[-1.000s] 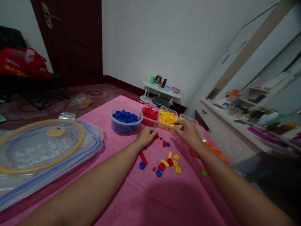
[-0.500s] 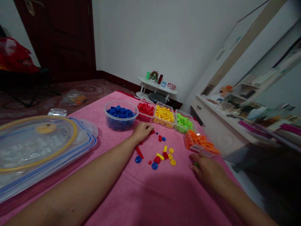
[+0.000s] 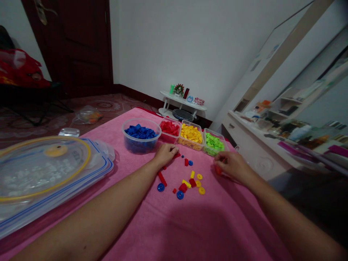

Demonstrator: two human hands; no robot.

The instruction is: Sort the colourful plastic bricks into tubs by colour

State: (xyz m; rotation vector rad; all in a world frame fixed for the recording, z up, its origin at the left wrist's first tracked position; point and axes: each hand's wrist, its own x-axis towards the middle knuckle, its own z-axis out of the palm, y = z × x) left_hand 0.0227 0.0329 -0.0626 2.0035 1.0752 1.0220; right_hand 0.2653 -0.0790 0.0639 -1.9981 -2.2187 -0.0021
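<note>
My left hand (image 3: 165, 154) rests on the pink cloth with its fingers curled. A red building block (image 3: 177, 155) shows at its fingertips, and a long red strip (image 3: 162, 179) lies below the wrist. Whatever is inside the fingers is hidden. My right hand (image 3: 231, 165) is at the right side of the table, just in front of the tub of green blocks (image 3: 214, 143), its fingers bent together. Orange-red pieces (image 3: 218, 169) show under its fingertips; the hand covers most of the spot where the orange blocks' tub stood. I cannot see what it grips.
Loose red blocks (image 3: 183, 187), yellow rings (image 3: 201, 190) and blue wheels (image 3: 180, 195) lie mid-table. Tubs of blue (image 3: 140, 145), red (image 3: 169, 128) and yellow blocks (image 3: 190, 134) line the back. Zip bags (image 3: 54, 174) lie left; a dresser (image 3: 252, 141) stands right.
My right hand has moved up and back, from in front of the orange tub to over it. Its fingers have drawn together, and the green piece no longer shows. My left hand stays in place.
</note>
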